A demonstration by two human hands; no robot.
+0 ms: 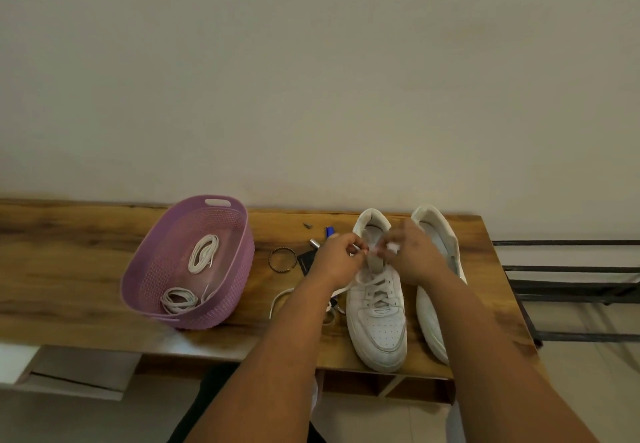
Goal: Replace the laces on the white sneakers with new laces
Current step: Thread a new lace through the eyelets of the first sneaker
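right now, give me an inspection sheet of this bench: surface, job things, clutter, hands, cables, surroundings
surface: wooden table set against a plain wall.
job's things: two white sneakers side by side; the left sneaker is laced over its lower eyelets, the right sneaker is partly hidden by the arm. Purple basket holds two coiled lace bundles. A loose lace lies on the table.
clutter: ring-shaped bangle, small silver cylinder, blue-capped item, dark card.
grippers: left hand and right hand pinch lace ends above the left sneaker's tongue.
cables: nothing seen.
surroundings: dark metal rack right of the table.
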